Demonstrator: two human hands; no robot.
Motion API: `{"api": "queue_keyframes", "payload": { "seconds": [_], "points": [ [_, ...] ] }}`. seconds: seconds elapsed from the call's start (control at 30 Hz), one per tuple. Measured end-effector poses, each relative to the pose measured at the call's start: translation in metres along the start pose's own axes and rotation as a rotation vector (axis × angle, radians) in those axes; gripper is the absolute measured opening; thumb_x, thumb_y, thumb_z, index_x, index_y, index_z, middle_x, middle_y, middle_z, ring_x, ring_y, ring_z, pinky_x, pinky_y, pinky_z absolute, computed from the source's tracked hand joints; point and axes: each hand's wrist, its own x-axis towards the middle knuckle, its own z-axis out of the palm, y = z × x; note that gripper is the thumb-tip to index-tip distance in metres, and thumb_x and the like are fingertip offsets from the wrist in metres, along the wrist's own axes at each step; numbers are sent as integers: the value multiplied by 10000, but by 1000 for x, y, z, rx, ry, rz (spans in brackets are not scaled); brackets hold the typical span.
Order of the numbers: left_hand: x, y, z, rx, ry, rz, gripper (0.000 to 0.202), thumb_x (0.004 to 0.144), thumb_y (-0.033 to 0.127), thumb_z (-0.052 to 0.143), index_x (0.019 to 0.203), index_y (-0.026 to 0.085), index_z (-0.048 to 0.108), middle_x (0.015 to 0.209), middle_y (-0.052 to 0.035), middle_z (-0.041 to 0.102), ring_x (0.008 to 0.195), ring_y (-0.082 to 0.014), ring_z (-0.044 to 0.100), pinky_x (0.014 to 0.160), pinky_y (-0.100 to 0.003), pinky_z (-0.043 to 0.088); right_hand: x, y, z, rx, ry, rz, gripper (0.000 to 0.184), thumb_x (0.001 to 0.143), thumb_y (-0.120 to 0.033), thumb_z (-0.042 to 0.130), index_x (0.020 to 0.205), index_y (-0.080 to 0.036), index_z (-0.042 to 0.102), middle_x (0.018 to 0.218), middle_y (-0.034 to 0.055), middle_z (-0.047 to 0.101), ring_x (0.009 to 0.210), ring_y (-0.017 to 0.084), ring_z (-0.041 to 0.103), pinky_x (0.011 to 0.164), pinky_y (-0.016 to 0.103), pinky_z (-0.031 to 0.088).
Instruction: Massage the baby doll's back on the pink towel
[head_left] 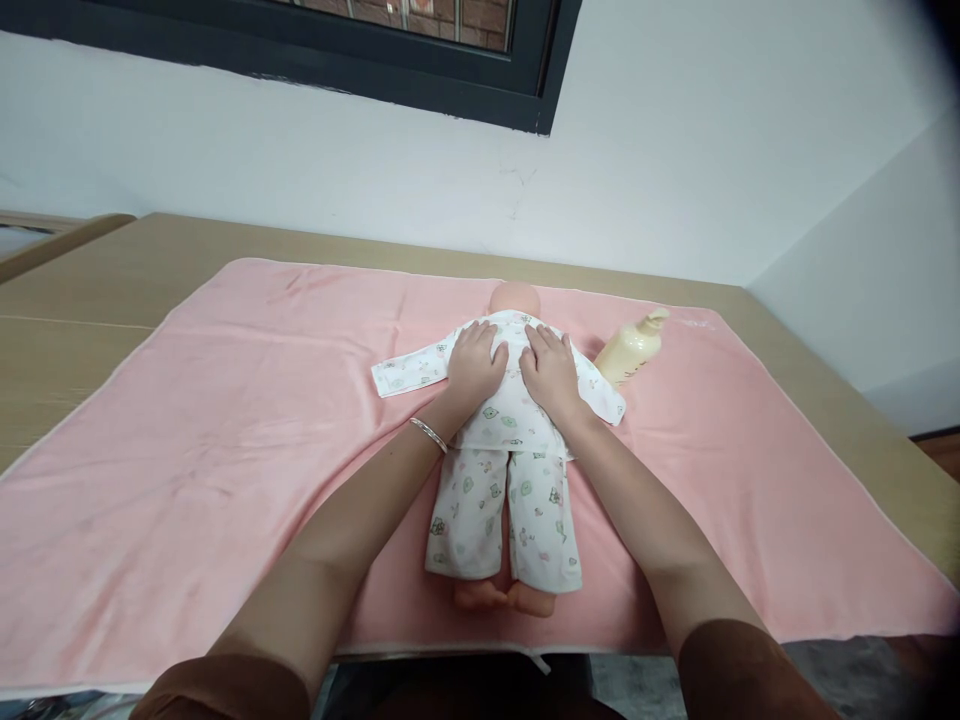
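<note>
A baby doll (511, 425) in a white printed top and trousers lies on a pink blanket (225, 450), its head toward the wall and its bare feet toward me. The face is not visible. My left hand (476, 362) rests flat on the upper left of the doll's top, fingers stretched out. On the upper right, my right hand (550, 368) lies flat in the same way. Both thumbs point inward, with a strip of cloth showing between them. A cream pump bottle (634, 347) leans beside the doll's right-hand sleeve.
The blanket covers most of a wooden table (112, 270) and hangs over its front edge. Behind stands a white wall (337, 170) with a dark-framed window (420, 70). Part of a wooden piece of furniture (67, 245) shows at far left.
</note>
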Motion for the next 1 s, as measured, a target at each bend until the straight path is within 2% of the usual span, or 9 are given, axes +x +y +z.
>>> {"api": "queue_keyframes", "payload": {
  "seconds": [0.27,0.37,0.5,0.6,0.67,0.73,0.8,0.9,1.0],
  "points": [
    [1,0,-1,15,-21,18,394,952,308,428,1253,138,617,1357,-142,635,1349,-283,524,1187,-508,390,0,-1,-1,-1,-18,16,514,967,-239,343,1427,-106,527,1474,170,508,1413,289,420,1208,531,247],
    [3,-1,-1,18,-33,41,390,957,293,419,1248,127,619,1338,-138,645,1327,-268,540,1187,-481,393,1,-1,-1,-3,-12,13,513,968,-236,347,1424,-89,531,1472,180,507,1411,297,423,1209,523,257],
    [2,1,-3,34,-3,49,365,954,296,448,1209,134,652,1305,-135,665,1280,-255,574,1157,-439,425,2,-3,-2,-20,3,4,499,971,-231,352,1399,-81,559,1456,174,528,1394,297,450,1182,483,333],
    [-1,7,-6,95,44,64,299,953,302,467,1090,182,704,1220,-113,706,1183,-253,629,1052,-424,499,-1,-7,-2,-46,26,16,470,968,-227,374,1364,-112,600,1430,153,561,1362,284,499,1128,442,417],
    [-4,13,-8,154,53,61,298,964,313,455,935,184,722,1071,-121,740,1067,-261,668,941,-413,534,-4,-11,-2,-63,58,56,435,968,-239,391,1310,-162,649,1395,122,599,1317,272,550,1065,422,476],
    [-7,18,-10,194,57,46,350,976,332,437,804,178,700,914,-133,737,952,-265,683,842,-401,537,-8,-16,-3,-65,96,103,401,970,-253,400,1237,-203,695,1348,96,639,1264,260,597,1006,406,513],
    [-9,20,-12,200,65,36,370,981,344,429,763,177,678,839,-137,718,899,-265,679,795,-392,528,-11,-19,-3,-53,125,130,386,971,-259,402,1184,-217,721,1304,87,669,1231,250,621,980,391,524],
    [-9,19,-11,175,65,47,353,981,330,412,809,178,680,901,-139,723,947,-269,671,836,-403,527,-12,-19,-4,-33,116,131,386,973,-270,408,1203,-211,713,1307,85,668,1250,246,607,1005,388,511],
    [-5,12,-7,125,43,83,324,977,297,392,1004,168,688,1122,-137,717,1128,-265,639,1010,-431,495,-6,-11,-3,-16,38,74,442,977,-264,396,1340,-160,626,1421,113,578,1362,264,506,1113,430,433]
  ]
}}
